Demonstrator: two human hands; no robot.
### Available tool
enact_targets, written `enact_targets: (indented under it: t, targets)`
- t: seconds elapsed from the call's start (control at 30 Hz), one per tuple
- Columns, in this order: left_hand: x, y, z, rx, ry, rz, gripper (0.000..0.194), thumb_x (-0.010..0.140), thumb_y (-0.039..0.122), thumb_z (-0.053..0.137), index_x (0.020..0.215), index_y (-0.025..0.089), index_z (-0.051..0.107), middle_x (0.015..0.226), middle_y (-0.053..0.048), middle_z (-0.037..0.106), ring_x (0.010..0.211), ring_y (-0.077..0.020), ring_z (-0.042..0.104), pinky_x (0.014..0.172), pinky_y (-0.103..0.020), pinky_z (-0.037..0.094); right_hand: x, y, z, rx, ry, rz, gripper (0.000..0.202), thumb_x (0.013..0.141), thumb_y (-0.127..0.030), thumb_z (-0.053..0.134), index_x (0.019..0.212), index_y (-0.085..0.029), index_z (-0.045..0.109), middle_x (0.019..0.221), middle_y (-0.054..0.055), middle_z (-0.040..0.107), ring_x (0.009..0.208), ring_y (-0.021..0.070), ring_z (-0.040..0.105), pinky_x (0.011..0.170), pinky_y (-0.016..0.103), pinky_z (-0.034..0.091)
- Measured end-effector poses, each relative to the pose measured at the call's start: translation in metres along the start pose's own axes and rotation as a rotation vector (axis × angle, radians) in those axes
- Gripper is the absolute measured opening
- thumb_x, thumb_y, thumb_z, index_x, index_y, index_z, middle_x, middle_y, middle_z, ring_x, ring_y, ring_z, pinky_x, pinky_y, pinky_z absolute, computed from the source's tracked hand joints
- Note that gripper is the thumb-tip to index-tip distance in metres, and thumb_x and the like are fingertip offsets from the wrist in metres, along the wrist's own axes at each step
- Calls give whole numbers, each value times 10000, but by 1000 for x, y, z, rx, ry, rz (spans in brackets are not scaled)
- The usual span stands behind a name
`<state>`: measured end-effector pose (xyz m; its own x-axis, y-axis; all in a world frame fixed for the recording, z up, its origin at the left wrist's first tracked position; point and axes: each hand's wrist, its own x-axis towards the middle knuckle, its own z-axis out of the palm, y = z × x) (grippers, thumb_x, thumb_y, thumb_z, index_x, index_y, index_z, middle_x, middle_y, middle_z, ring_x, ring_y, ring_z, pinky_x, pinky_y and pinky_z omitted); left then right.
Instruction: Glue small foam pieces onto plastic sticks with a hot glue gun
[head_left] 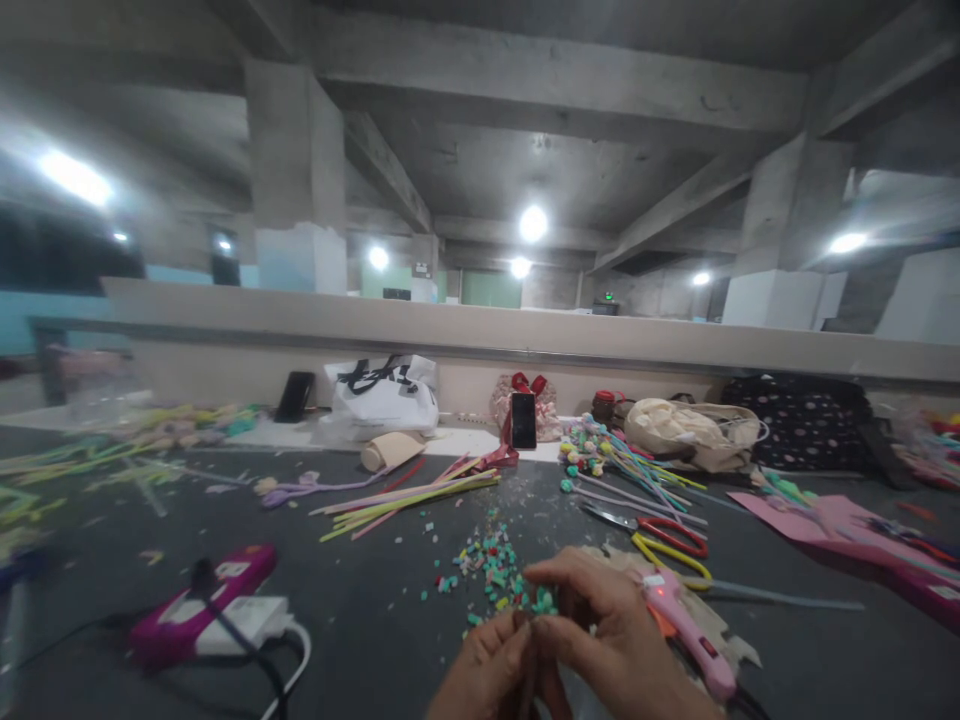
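Observation:
My left hand and my right hand meet at the bottom centre, fingertips pinched together. Between them shows a small green piece, at the thumb and forefinger of my right hand. What the fingers of my left hand pinch is too hidden to name. Beyond the hands, many tiny green, red and yellow bits lie scattered on the dark table. A pink glue gun rests just right of my right hand.
Scissors with red and yellow handles lie at right, near stems with coloured heads. Coloured strips and a phone are ahead. A magenta power strip with cables sits left; a white bag stands behind.

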<state>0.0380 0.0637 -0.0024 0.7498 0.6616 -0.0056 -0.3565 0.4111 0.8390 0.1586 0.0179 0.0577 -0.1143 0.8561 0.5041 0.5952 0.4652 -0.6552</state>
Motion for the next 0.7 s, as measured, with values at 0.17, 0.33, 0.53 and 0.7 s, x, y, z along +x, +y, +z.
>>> enact_targets:
  t: [0.17, 0.33, 0.53, 0.7]
  targets:
    - [-1, 0, 0, 18, 19, 24, 404, 582, 537, 556, 604, 134, 541, 394, 1, 550, 355, -64, 415, 397, -172, 207, 1, -1, -1, -39, 4, 21, 219, 677, -198, 558, 895, -215, 573, 649, -33, 499, 575, 104, 464, 518, 196, 339]
    - [-1, 0, 1, -13, 53, 15, 365, 588, 499, 579, 534, 151, 483, 386, 18, 540, 354, -58, 409, 398, -169, 216, 2, -5, -1, -67, 8, 38, 190, 680, -185, 555, 867, -213, 581, 640, -36, 495, 570, 102, 456, 514, 195, 331]
    - [-1, 0, 1, 15, 66, -6, 369, 586, 519, 565, 582, 163, 468, 375, 16, 547, 324, -63, 416, 369, -163, 214, 2, -3, 0, -76, 13, 49, 176, 680, -185, 554, 852, -214, 582, 637, -37, 503, 563, 101, 456, 511, 195, 332]
    - [0, 1, 1, -35, 76, 7, 375, 571, 518, 578, 572, 154, 485, 385, 21, 530, 345, -58, 410, 399, -163, 263, -1, 1, -2, -20, -5, 19, 306, 670, -255, 579, 972, -239, 527, 735, -20, 533, 627, 122, 485, 557, 209, 365]
